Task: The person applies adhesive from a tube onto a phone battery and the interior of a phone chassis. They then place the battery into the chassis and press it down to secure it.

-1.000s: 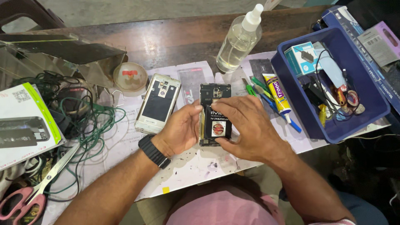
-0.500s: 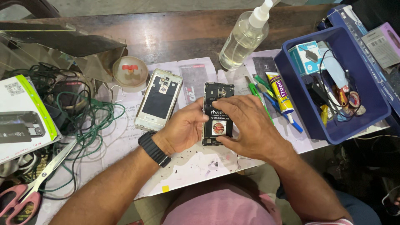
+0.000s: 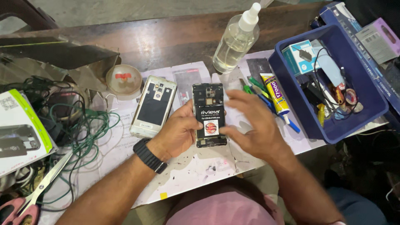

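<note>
A single view is given, taken from a camera worn on the person's head and aimed steeply down and forward over a cluttered table (image 3: 175, 37). The scene is seen at close range, at about arm's reach. Both forearms are seen entering from the bottom edge, with the left hand (image 3: 177, 133) and right hand (image 3: 252, 129) met near the centre of the frame around an opened phone (image 3: 209, 114). The person's lap is caught at the bottom edge, the table's far edge at the top. No second view is provided, so nothing is shared
</note>
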